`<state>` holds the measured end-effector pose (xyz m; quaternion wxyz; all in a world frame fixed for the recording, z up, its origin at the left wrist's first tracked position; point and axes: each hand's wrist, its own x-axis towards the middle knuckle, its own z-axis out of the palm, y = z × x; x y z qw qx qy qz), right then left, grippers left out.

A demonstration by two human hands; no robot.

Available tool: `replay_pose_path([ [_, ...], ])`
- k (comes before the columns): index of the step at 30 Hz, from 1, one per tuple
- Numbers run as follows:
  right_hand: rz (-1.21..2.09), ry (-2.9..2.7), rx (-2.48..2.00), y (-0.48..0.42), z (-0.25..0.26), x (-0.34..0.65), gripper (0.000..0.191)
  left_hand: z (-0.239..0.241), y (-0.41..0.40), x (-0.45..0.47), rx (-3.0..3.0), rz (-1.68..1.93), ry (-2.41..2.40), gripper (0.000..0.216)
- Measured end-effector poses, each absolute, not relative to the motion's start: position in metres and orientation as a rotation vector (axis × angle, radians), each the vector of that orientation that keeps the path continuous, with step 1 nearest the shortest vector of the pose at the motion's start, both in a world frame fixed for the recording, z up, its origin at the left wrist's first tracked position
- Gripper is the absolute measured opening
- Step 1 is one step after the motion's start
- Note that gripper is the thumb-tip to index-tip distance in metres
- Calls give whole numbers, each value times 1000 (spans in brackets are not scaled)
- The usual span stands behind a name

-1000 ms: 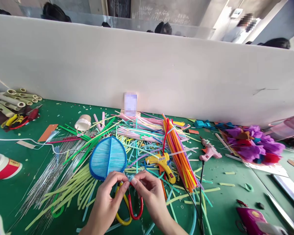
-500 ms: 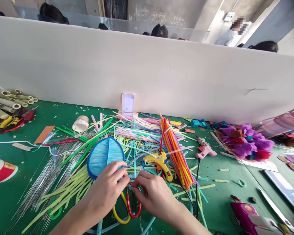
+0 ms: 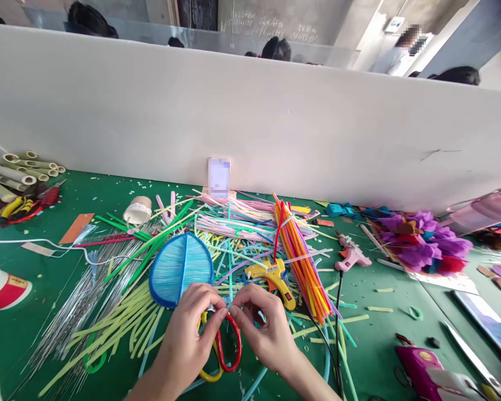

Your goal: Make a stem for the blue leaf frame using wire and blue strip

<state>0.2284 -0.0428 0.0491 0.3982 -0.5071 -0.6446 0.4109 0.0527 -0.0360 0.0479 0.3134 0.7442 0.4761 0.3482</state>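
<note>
My left hand (image 3: 192,334) and my right hand (image 3: 264,328) meet low in the middle, fingertips pinched together on a small pale piece I cannot make out. They hover just in front of a blue leaf-shaped piece (image 3: 179,267) lying on a heap of coloured strips (image 3: 234,234). Under my hands lie scissors with red and yellow handles (image 3: 225,356). A yellow glue gun (image 3: 275,275) rests right of my fingers, next to an orange bundle of strips (image 3: 303,262).
A white partition (image 3: 250,117) closes the back of the green table (image 3: 45,312). Silver wires (image 3: 87,289) lie to the left, with bamboo tubes (image 3: 12,172) and a red-and-white cup (image 3: 2,287). A pink glue gun (image 3: 350,256), purple flowers (image 3: 426,242) and a magenta tool (image 3: 426,373) sit right. Other people's heads show behind the partition.
Both hands dipped toward the strips beside the blue leaf, then drew back slightly with fingertips pinched together again. The view shifted a little.
</note>
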Motion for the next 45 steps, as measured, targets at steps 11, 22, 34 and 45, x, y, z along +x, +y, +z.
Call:
replay_pose_path([
  [11,1258,-1643,-1395,-33,48,248,21,56,-16,41,2013,615,1229,13],
  [22,839,-2258,-1421,-34,62,251,9,67,-7,56,2509,263,1048,13],
  [34,1096,-1685,-1272,-34,39,237,18,60,-22,58,1895,701,1277,14],
  [45,1207,-1686,-1402,-31,19,193,19,41,-32,-35,1781,421,1647,22],
])
